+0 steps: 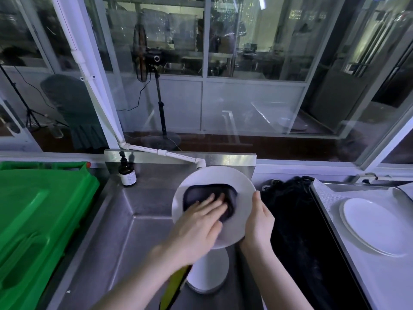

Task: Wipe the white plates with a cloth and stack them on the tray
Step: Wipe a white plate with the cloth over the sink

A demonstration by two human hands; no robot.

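Head view: wiping a round white plate [241, 186] over the shiny steel sink [143, 211].

Held up and tipped, face toward the camera, gripped at its right edge by the right hand [259, 227], thumb in front. Pressed onto it by the flat, straight-fingered left hand [196, 227]: a dark grey folded cloth [201, 193], long side running left to right. Below in the sink, more white plates [210, 274]. At right, another white plate [375, 227] flat on the grey metal tray [328, 198]. By the sink corner, a small brown bottle [127, 173], label too small to read.

Green plastic bin [40, 220] at eight o'clock. Brown pump bottle [127, 174] on steel sink [138, 231] ledge, nine o'clock. Standing fan [141, 57] behind glass, eleven o'clock.
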